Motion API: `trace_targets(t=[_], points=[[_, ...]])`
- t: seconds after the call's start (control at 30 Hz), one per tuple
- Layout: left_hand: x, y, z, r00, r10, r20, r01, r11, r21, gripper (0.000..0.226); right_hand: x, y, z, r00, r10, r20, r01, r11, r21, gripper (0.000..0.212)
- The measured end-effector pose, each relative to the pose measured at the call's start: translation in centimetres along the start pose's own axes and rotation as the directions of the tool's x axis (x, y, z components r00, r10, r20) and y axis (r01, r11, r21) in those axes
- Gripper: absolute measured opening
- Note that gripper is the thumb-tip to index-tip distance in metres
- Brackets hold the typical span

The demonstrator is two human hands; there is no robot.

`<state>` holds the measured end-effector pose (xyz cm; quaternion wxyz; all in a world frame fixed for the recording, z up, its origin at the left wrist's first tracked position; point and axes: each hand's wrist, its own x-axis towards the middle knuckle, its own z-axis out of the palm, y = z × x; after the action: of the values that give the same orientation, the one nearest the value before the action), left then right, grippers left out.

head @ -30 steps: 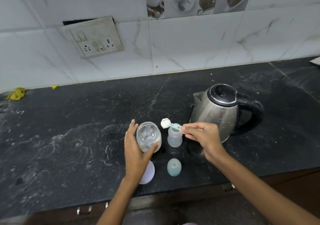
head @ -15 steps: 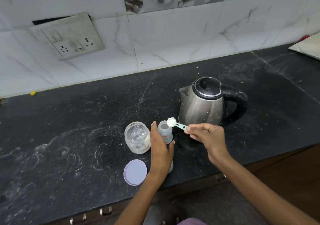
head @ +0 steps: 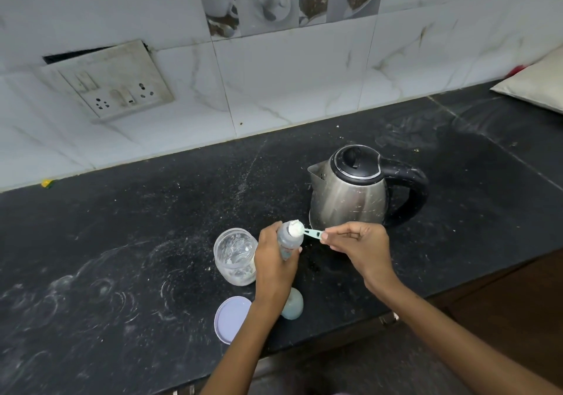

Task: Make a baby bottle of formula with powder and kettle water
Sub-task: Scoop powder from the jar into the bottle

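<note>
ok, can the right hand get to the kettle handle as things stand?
Probably, but not right away. The kettle stands just behind the right hand, its handle facing right with nothing in front. That hand is busy pinching the powder scoop over the bottle.

Both bare forearms are extended forward from the lower edge of the view, converging toward the middle. The left hand [head: 274,265] is curled in a closed grip around the baby bottle [head: 288,240], thumb on the right side, knuckles turned upward. The right hand [head: 361,250] is held level just beside it, the scoop [head: 305,230] handle pinched between thumb and forefinger, wrist slightly bent.
</note>
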<state>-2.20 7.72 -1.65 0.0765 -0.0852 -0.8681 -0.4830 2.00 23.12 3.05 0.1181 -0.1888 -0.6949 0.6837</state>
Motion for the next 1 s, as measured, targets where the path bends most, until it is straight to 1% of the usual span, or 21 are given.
trace_targets(t=[0.1,0.13,0.17,0.2,0.23,0.27,0.3,0.33,0.4,0.47,0.5,0.63,0.7,0.8,0.87,0.93,1.0], points=[[0.3,0.0,-0.5,0.997,0.069,0.036,-0.071,0.996,0.045,0.052,0.2,-0.3,-0.3,0.996,-0.088,0.029,0.092,0.982,-0.165,0.016],[0.4,0.1,-0.6,0.994,0.093,0.052,-0.096,0.994,0.056,0.053,0.2,-0.6,-0.3,0.988,-0.143,0.049,0.151,0.956,-0.253,0.014],[0.5,0.1,-0.7,0.991,0.116,0.071,-0.12,0.991,0.065,0.052,0.2,-0.9,-0.3,0.973,-0.217,0.082,0.232,0.904,-0.36,0.012],[0.5,0.1,-0.7,0.987,0.132,0.089,-0.138,0.988,0.067,0.052,0.2,-1.3,-0.3,0.942,-0.306,0.138,0.334,0.816,-0.473,0.01],[0.5,0.2,-0.8,0.985,0.14,0.101,-0.147,0.987,0.063,0.051,0.2,-1.6,-0.2,0.893,-0.395,0.216,0.443,0.69,-0.573,0.008],[0.5,0.2,-0.8,0.984,0.142,0.107,-0.148,0.987,0.054,0.05,0.2,-1.8,-0.1,0.838,-0.45,0.308,0.533,0.555,-0.639,0.008],[0.5,0.2,-0.8,0.984,0.137,0.111,-0.143,0.989,0.043,0.049,0.1,-1.9,0.0,0.802,-0.449,0.394,0.584,0.455,-0.672,0.009],[0.5,0.2,-0.8,0.985,0.131,0.116,-0.136,0.99,0.035,0.049,0.0,-2.0,0.2,0.793,-0.406,0.455,0.601,0.397,-0.694,0.011],[0.5,0.2,-0.7,0.985,0.121,0.126,-0.126,0.992,0.029,0.049,0.1,-1.9,0.5,0.809,-0.297,0.507,0.585,0.327,-0.743,0.014],[0.4,0.3,-0.7,0.986,0.106,0.132,-0.109,0.994,0.013,0.05,0.4,-2.0,0.6,0.795,-0.288,0.534,0.6,0.249,-0.76,0.012],[0.4,0.3,-0.6,0.986,0.096,0.133,-0.097,0.995,0.0,0.05,0.5,-2.2,0.6,0.773,-0.315,0.55,0.625,0.229,-0.747,0.012],[0.6,0.3,-1.0,0.99,0.054,0.134,-0.043,0.996,-0.08,0.052,0.4,-2.3,0.1,0.673,-0.428,0.604,0.727,0.231,-0.646,0.018],[0.7,0.1,-1.3,0.99,0.058,0.127,-0.05,0.997,-0.063,0.053,0.4,-2.2,-0.1,0.629,-0.446,0.636,0.768,0.234,-0.596,0.019],[0.4,-0.1,-1.5,0.986,0.072,0.148,-0.066,0.997,-0.045,0.053,0.9,-2.3,-0.2,0.61,-0.464,0.642,0.786,0.256,-0.562,0.017],[0.3,-0.1,-1.4,0.987,0.072,0.146,-0.064,0.997,-0.053,0.053,1.0,-2.2,-0.2,0.612,-0.441,0.656,0.785,0.245,-0.568,0.016],[0.3,-0.1,-1.4,0.985,0.08,0.151,-0.072,0.996,-0.056,0.052,1.1,-2.3,-0.1,0.629,-0.405,0.663,0.774,0.248,-0.583,0.013],[0.3,0.0,-1.5,0.985,0.085,0.153,-0.076,0.995,-0.067,0.052,1.2,-2.1,-0.2,0.624,-0.417,0.662,0.776,0.23,-0.587,0.013]])
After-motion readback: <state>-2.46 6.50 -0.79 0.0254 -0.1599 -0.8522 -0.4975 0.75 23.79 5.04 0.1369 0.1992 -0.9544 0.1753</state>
